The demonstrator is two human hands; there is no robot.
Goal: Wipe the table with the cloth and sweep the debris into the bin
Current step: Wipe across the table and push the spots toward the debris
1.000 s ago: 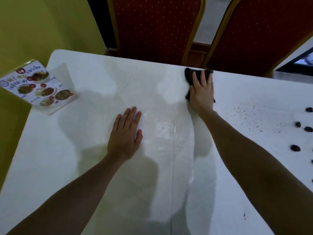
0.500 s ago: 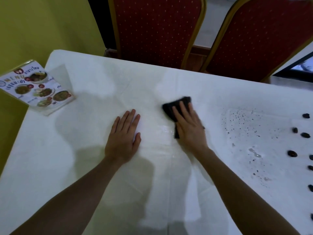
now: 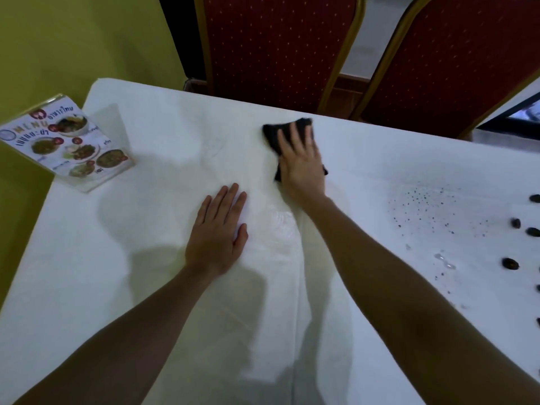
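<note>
Desk [image 3: 122, 258]: white covered surface, filling most of the view; creased down the middle, with a wet sheen just right of the left hand.
Cloth [image 3: 273, 133]: black, crumpled, lying on the desk near its far edge, directly in front of the left chair; most of it hidden under the right hand, dark corners showing beyond the fingertips and at the heel of the palm.
Right hand [image 3: 302, 165]: palm down on the cloth, fingers straight and slightly spread, pressing it flat to the desk.
Left hand [image 3: 217, 233]: palm down on the bare desk, nearer the person than the cloth and a little to its left; fingers straight and close together, thumb out; holds nothing.
Debris, fine [image 3: 429, 209]: scatter of small dark specks on the desk, to the right of the cloth and well apart from it.
Debris, coarse [image 3: 510, 263]: several dark oval pieces further right of the cloth, along the right side of the view.
Water drops [image 3: 444, 260]: small clear beads beside the specks.
Menu card [image 3: 68, 140]: printed stand with food photos, at the desk's left edge, well left of the cloth.
Chairs [image 3: 277, 48]: two, red upholstery with gold frames, behind the desk's far edge.
</note>
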